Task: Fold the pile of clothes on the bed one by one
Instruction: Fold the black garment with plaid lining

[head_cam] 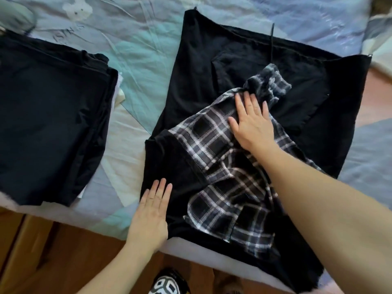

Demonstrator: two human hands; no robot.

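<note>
A bed (135, 49) fills most of the view, covered with a crumpled patchwork quilt in pale blue, teal, grey and cream panels. A white cartoon bear print (77, 8) and faint lettering show on the quilt near the top left. At the top left corner lies a grey-green cushion (14, 15), only partly in view. Along the near edge of the bed runs a white mattress border (186, 249). Below it is a brown wooden floor (70, 251) with a warm, glossy sheen. A black-and-white patterned slipper (167, 283) shows at the bottom edge. Soft daylight falls evenly across the quilt.
</note>
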